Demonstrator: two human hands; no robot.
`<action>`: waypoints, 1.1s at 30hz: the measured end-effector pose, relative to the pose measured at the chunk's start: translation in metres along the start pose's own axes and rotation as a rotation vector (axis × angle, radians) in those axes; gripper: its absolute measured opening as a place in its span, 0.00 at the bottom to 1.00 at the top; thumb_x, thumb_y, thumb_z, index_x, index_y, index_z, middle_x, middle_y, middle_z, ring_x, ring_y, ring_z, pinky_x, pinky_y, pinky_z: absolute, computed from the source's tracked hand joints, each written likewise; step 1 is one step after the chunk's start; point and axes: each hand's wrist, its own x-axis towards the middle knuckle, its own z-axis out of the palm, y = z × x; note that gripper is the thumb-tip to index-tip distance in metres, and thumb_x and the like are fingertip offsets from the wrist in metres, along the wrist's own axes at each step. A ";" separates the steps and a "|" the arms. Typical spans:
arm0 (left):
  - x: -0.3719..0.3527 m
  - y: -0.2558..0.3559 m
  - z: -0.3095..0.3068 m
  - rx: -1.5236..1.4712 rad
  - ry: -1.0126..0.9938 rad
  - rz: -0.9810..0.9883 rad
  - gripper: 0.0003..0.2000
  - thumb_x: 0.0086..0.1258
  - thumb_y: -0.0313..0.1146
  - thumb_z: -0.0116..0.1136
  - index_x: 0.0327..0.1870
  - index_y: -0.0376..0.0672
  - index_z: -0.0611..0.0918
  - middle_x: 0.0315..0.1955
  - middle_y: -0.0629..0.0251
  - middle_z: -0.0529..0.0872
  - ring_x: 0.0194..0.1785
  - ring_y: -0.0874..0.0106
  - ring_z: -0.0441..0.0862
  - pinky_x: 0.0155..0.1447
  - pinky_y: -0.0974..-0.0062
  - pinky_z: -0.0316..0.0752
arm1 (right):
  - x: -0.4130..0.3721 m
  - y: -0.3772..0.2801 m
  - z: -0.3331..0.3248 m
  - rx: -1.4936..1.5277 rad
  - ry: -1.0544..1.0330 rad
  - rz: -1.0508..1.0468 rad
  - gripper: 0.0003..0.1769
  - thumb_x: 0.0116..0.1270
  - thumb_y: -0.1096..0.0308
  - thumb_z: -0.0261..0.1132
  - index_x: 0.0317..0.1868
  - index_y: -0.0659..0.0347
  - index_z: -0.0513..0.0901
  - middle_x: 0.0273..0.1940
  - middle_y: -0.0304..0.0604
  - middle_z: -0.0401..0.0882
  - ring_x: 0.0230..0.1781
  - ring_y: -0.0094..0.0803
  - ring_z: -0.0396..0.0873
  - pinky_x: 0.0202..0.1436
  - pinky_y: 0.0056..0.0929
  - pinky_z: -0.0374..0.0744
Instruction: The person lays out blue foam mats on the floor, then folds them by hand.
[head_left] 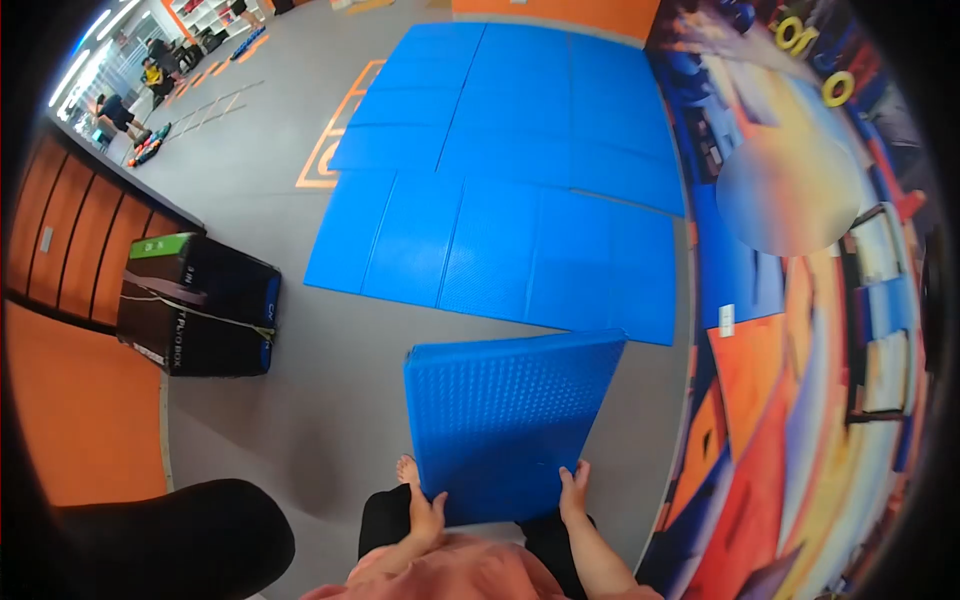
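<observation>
A folded blue mat (510,420) with a textured face stands tilted in front of my body, its far edge close to the blue mats (500,130) that lie flat on the floor. My left hand (427,515) grips its near left edge, thumb on the face. At the near right edge my right hand (574,490) holds the same mat, fingers along the side. The undersides of both hands' grips are partly hidden. A bare foot shows beside the mat's left edge.
On the left a black plyo box (215,310) stands by an orange wall (80,410). A dark rounded object (190,540) is at the lower left. A painted wall (790,430) runs along the right. Several people are far off at the upper left.
</observation>
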 end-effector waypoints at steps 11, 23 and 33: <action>-0.068 0.231 -0.149 -0.232 -0.301 0.262 0.25 0.68 0.21 0.65 0.64 0.40 0.69 0.50 0.53 0.84 0.53 0.63 0.83 0.59 0.65 0.77 | -0.201 -0.323 -0.132 -0.001 -0.256 -0.039 0.30 0.70 0.58 0.73 0.67 0.64 0.75 0.61 0.44 0.81 0.63 0.30 0.77 0.69 0.33 0.73; -0.069 0.320 -0.180 -0.131 -0.696 1.029 0.22 0.69 0.18 0.64 0.63 0.38 0.72 0.48 0.60 0.80 0.49 0.73 0.78 0.56 0.72 0.75 | -0.413 -0.195 -0.111 0.289 0.193 0.138 0.37 0.72 0.36 0.65 0.61 0.63 0.76 0.50 0.41 0.75 0.57 0.32 0.76 0.63 0.39 0.75; -0.230 0.334 -0.230 0.099 -1.343 1.162 0.24 0.65 0.17 0.65 0.62 0.36 0.75 0.50 0.56 0.80 0.54 0.65 0.77 0.61 0.69 0.72 | -0.650 -0.056 -0.032 1.010 0.524 -0.029 0.50 0.72 0.31 0.60 0.78 0.63 0.63 0.75 0.51 0.67 0.74 0.43 0.67 0.74 0.42 0.68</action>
